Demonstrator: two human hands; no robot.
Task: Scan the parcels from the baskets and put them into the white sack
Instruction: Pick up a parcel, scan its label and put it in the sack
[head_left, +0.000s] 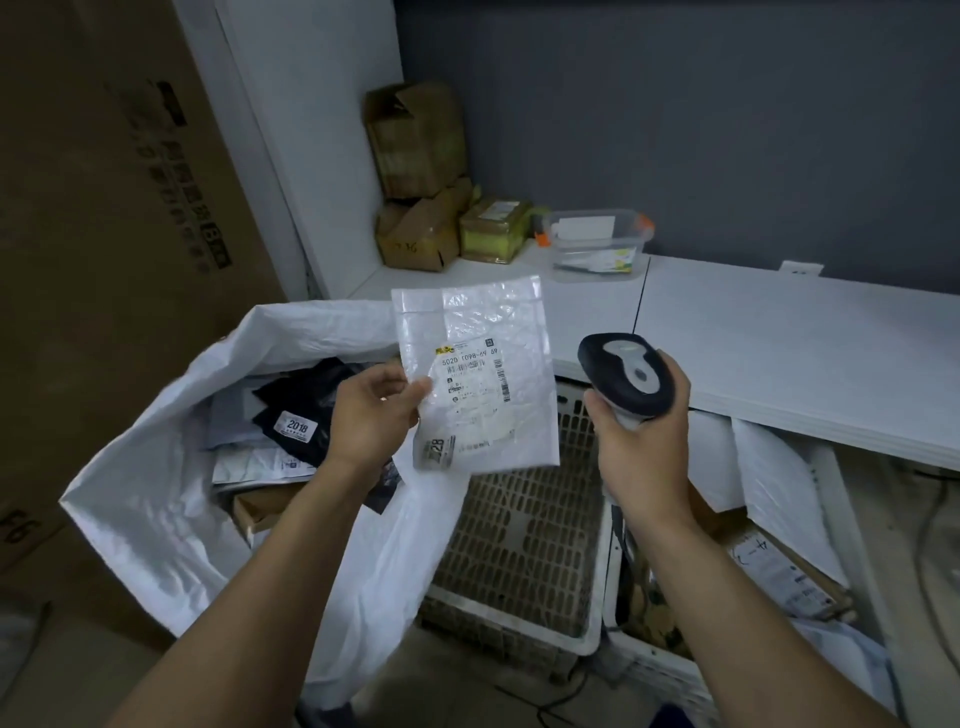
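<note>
**Scan in hand, sack waiting**

Just right of the white sack, the left hand pinches a white parcel upright. Further right, the right hand wraps its fingers round the scanner (aim unclear). Next, I judge: point it at the barcode, then drop the parcel into the sack.

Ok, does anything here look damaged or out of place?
The cardboard boxes stacked in the counter corner look crumpled, the top one's flap gaping. The mailer in the left hand looks intact.
</note>
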